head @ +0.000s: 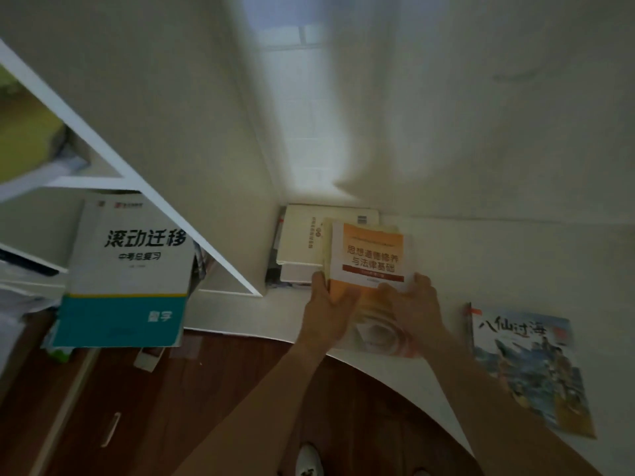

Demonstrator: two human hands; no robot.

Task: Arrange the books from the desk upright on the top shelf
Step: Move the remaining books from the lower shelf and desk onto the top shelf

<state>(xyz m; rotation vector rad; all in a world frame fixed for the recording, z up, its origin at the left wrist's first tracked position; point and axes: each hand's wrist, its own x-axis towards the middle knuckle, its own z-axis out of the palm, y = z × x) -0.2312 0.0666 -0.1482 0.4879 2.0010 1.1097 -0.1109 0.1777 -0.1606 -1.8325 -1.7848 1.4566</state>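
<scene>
Both our hands, left hand (330, 309) and right hand (417, 300), are gripping the orange book (372, 255). It is hovering above the white table (515, 255).

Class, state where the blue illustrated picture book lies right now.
In the head view, the blue picture book lies flat on the white desk, lower right, apart from the right hand.

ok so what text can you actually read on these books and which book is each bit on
"滚动迁移", "中考总复习", "数学": large white and teal workbook.
"思想道德修养与法律基础": orange and white paperback held in both hands, left and right.
"八仙过海": blue illustrated picture book.
Cream hardback: vertical title too blurred.
Smaller print everywhere: unreadable.
</scene>
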